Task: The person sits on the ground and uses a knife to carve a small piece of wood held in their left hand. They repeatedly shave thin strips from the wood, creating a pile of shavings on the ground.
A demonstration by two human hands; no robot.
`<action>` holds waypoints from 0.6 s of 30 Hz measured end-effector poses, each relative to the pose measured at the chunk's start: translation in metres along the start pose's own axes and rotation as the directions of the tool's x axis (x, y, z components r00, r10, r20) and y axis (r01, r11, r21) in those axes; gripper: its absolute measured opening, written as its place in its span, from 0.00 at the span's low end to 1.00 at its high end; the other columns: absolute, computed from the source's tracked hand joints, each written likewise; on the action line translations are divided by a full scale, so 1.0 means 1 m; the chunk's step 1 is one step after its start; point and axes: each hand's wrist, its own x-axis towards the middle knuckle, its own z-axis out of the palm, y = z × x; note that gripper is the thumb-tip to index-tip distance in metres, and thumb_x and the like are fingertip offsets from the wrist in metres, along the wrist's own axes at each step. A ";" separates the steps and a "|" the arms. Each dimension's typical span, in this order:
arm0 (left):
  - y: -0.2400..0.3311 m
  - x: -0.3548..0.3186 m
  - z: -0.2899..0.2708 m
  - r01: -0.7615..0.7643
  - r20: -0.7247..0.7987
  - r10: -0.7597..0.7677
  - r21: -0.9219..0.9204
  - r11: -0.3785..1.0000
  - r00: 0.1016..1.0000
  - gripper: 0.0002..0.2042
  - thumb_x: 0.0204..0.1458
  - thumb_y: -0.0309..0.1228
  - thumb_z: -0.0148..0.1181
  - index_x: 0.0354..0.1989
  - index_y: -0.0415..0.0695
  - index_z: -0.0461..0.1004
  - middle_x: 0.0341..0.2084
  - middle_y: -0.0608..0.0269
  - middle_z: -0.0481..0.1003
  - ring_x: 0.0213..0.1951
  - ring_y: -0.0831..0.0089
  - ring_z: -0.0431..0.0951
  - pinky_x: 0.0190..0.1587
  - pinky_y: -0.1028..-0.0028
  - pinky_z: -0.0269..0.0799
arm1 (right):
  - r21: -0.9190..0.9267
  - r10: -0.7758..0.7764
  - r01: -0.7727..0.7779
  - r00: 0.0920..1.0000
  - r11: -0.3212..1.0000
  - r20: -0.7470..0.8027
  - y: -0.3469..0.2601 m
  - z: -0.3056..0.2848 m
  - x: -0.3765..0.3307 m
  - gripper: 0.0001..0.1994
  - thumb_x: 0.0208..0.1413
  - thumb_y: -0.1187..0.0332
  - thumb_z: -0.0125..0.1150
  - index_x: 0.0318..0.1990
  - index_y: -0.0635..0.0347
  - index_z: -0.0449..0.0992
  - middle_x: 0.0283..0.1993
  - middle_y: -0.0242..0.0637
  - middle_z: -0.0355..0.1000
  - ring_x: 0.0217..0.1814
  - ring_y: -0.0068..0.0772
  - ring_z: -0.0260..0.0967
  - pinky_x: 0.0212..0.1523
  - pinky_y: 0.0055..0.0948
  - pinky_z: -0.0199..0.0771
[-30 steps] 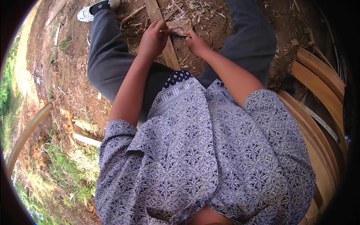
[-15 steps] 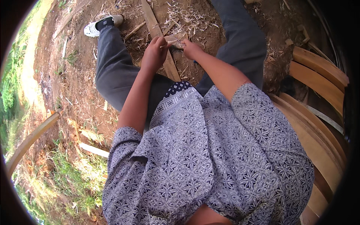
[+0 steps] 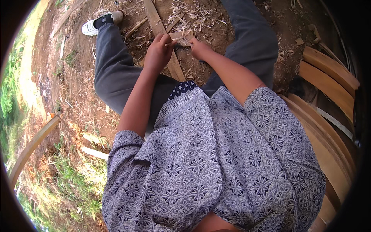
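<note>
My left hand [image 3: 158,53] is closed in a pinch on a thin pale wooden stick [image 3: 169,44], whose short end shows beside the thumb. To its right, my right hand [image 3: 201,50] is closed too, with a small end of something at its fingertips, too small to name. A gap separates the two hands. Just beyond them lies a short flat piece of wood [image 3: 182,35]. Under and behind my left hand, a long wooden plank [image 3: 176,69] runs over the ground between my legs.
Wood shavings [image 3: 197,17] cover the dirt past my hands. Curved wooden pieces [image 3: 328,91] are stacked at my right. Another curved strip [image 3: 34,145] stands at the left near grass [image 3: 73,181]. My left shoe [image 3: 91,28] rests on the dirt at the upper left.
My right hand has drawn slightly right and down, widening the gap to my left hand. The left hand, still pinching the stick, has hardly moved.
</note>
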 end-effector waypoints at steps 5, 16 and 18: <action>-0.001 0.002 -0.007 0.098 0.007 -0.097 -0.112 0.989 0.995 0.08 0.57 0.25 0.66 0.35 0.37 0.72 0.33 0.49 0.75 0.34 0.50 0.80 0.38 0.60 0.76 | 0.069 -0.057 0.057 0.998 0.996 -0.001 0.007 -0.013 -0.001 0.16 0.69 0.60 0.50 0.61 0.49 0.69 0.54 0.52 0.76 0.57 0.54 0.74 0.56 0.47 0.72; 0.004 -0.003 -0.004 -0.035 0.039 0.041 -0.154 0.987 0.998 0.06 0.57 0.22 0.63 0.35 0.37 0.71 0.33 0.50 0.74 0.36 0.47 0.77 0.39 0.60 0.73 | 0.033 -0.144 0.144 0.990 0.989 -0.005 0.007 -0.023 -0.034 0.16 0.69 0.63 0.50 0.61 0.52 0.69 0.54 0.52 0.76 0.56 0.56 0.74 0.55 0.48 0.73; 0.010 -0.002 -0.005 -0.034 0.064 0.046 -0.177 0.984 0.997 0.09 0.58 0.23 0.63 0.33 0.39 0.67 0.34 0.49 0.72 0.35 0.45 0.76 0.37 0.58 0.72 | 0.003 -0.115 0.115 0.993 0.993 0.010 0.008 -0.019 -0.026 0.16 0.68 0.63 0.50 0.60 0.51 0.69 0.53 0.53 0.76 0.55 0.56 0.75 0.54 0.49 0.73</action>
